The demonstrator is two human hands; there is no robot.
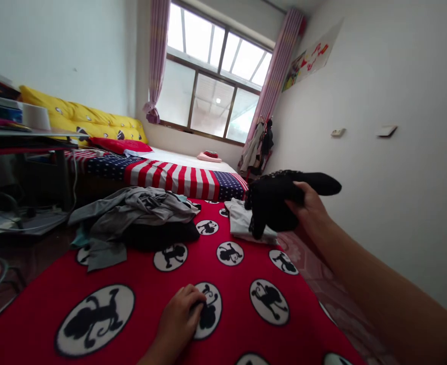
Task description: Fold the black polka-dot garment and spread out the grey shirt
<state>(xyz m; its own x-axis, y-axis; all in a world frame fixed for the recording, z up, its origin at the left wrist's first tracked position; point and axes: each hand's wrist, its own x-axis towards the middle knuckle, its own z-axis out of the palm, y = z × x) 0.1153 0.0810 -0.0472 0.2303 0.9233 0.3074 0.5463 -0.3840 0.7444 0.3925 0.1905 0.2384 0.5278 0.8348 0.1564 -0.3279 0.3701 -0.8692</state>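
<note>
My right hand (309,208) grips a black garment (278,200), bunched up and raised above the far right part of the red blanket (143,309). Lacy edging shows along its top, and one end sticks out past my fingers. Behind and below it lies a folded light grey garment (240,218), partly covered from view. My left hand (185,309) rests on the blanket over a round monkey print, fingers loosely bent, thumb a little apart, with nothing in them. Beyond it to the left is a heap of grey clothes (140,208), with a black garment (162,235) beneath.
Behind the blanket stands a bed with a stars-and-stripes cover (170,175) and a yellow cushion (82,116). At left is a cluttered desk (37,134). A white wall (390,91) runs along the right, with tiled floor (318,276) below. Clothes hang (257,144) near the window.
</note>
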